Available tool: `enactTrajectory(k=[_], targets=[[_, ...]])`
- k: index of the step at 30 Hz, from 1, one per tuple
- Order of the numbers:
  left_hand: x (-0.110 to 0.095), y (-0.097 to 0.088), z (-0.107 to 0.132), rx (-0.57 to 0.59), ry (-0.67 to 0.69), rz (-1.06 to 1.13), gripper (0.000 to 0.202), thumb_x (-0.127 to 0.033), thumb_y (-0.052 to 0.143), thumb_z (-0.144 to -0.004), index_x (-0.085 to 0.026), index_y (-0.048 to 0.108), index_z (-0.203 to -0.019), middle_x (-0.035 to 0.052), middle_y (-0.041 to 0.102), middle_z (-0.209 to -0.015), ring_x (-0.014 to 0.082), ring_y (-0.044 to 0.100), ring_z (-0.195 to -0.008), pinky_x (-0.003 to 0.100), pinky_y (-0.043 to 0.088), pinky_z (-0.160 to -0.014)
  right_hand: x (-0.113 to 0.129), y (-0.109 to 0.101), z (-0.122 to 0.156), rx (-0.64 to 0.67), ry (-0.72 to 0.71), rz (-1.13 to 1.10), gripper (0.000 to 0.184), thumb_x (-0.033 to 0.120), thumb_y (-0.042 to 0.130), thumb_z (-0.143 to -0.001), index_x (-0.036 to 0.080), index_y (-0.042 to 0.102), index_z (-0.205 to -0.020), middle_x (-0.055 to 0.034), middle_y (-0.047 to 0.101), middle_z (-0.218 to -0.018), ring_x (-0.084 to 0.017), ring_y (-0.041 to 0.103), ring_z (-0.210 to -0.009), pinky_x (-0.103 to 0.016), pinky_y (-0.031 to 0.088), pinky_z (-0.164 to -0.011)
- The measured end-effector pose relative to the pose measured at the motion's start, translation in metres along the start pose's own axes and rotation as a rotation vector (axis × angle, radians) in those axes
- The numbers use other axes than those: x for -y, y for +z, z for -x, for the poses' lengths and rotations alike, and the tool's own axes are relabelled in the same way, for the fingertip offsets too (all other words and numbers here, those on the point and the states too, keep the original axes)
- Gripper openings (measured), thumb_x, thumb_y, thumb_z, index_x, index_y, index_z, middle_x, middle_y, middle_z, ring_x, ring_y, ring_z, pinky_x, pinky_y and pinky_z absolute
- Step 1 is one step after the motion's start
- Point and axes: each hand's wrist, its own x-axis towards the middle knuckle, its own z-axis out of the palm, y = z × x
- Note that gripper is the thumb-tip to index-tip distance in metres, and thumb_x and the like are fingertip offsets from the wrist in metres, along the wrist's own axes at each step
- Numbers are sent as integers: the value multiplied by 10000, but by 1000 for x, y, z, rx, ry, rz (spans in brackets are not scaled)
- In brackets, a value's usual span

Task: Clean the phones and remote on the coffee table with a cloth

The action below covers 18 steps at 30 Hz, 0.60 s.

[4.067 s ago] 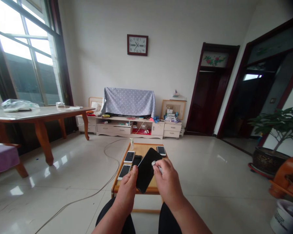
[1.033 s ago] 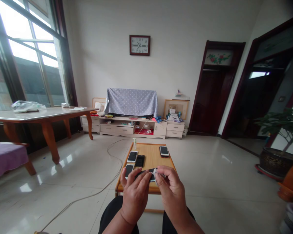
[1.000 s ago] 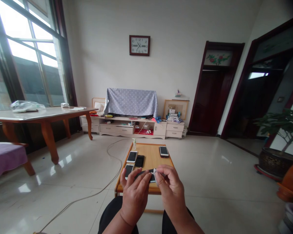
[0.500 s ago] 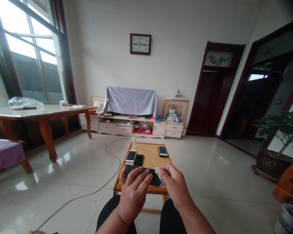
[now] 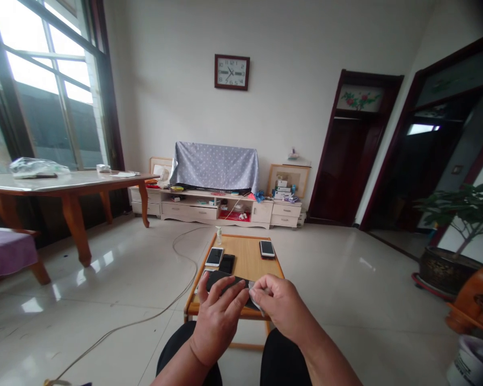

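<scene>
A long black phone (image 5: 216,280), perhaps a small tablet, is in front of me at the near end of a small wooden table (image 5: 247,249). My left hand (image 5: 218,316) holds it, fingers spread over its upper face; whether it touches the tabletop is hidden. My right hand (image 5: 279,303) pinches a crumpled whitish cloth or tissue (image 5: 258,304) against the black phone's right end. Just beyond lie a white-framed phone (image 5: 214,257) and a smaller black phone (image 5: 227,264). Another white-framed phone (image 5: 267,249) rests on something dark at the far right.
A small clear pump bottle (image 5: 219,235) stands at the table's far left corner. A cable (image 5: 145,320) runs across the tiled floor to the left. Farther off are a low cabinet (image 5: 189,210), a larger table (image 5: 104,180) and a potted plant (image 5: 446,268).
My right hand has moved slightly left with the cloth, over the black phone's right end. My left hand stays on the phone. The view has shifted a little.
</scene>
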Motion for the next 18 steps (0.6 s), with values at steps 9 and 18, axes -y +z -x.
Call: enactTrajectory(k=[9,18], targets=[[3,12,12,-61,-38,34,219,-180,576,-973,-305,724,-1074,-46,781,-1106,200,645,-1124,564,91,-1255,0,-6,2,46,33,28,242,415,653,-855,203,622,-742,41,552,-617,-124,460,-580,-243,374,-564],[1,16,18,-60,-44,62,227,-184,565,-981,-296,717,-1107,-39,775,-1128,200,645,-1140,591,102,-1249,-9,-5,-2,13,70,127,243,442,650,-847,210,588,-810,46,541,-648,-130,454,-599,-255,377,-582]])
